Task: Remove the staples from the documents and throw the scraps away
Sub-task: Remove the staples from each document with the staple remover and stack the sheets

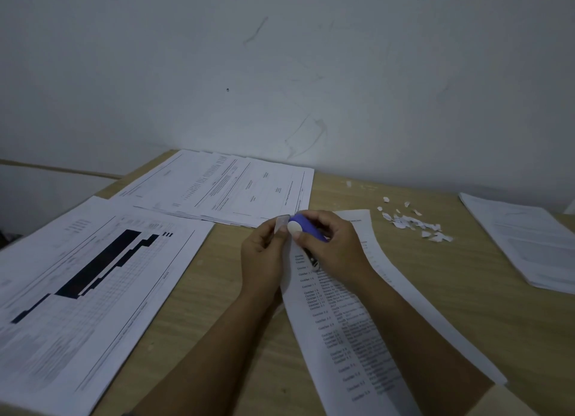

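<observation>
Staple extraction is in hand. The left hand (264,260) pinches the raised top corner of the document (357,322), which lies on the table (217,291) between the forearms. The right hand (329,247) grips the blue staple remover (306,227) at that corner. Scraps (413,224) lie nearby to the right, not yet binned. The next move likely calls for a steady pull.

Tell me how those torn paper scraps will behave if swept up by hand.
The paper scraps are tiny and thin, so probably near weightless and apt to scatter. They lie loose and spread on the table, so some will likely escape a sweep.
</observation>
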